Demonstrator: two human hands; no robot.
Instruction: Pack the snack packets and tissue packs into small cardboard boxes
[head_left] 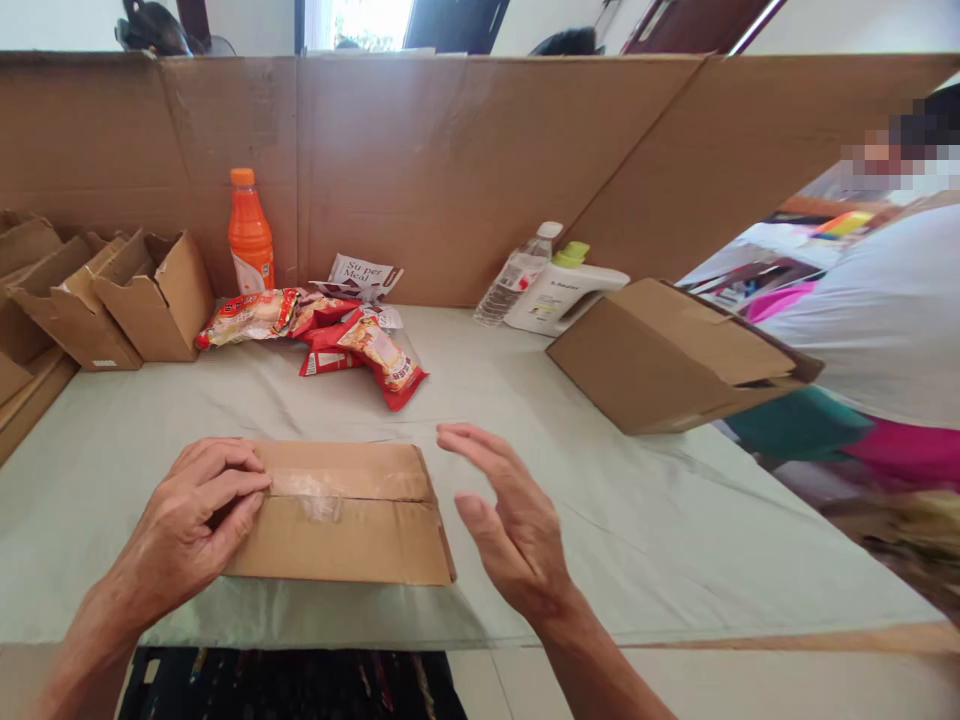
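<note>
A closed cardboard box (352, 540) lies flat in front of me, with clear tape (319, 497) across the seam of its top flaps. My left hand (206, 505) rests on the box's left end, fingers bent and thumb close to them, gripping that edge. Just off the right end, my right hand (517, 520) is held in the air with fingers stretched and thumb apart, holding nothing. Beyond the box lie several red snack packets (375, 350) and a clear-and-red food packet (251, 318).
Open cardboard boxes (157, 300) stand at the left. An orange bottle (250, 235), a clear bottle (517, 275) and a white jug (562, 297) are by the cardboard wall (450, 180). A larger box (667, 360) sits tilted at right, near another person (885, 310).
</note>
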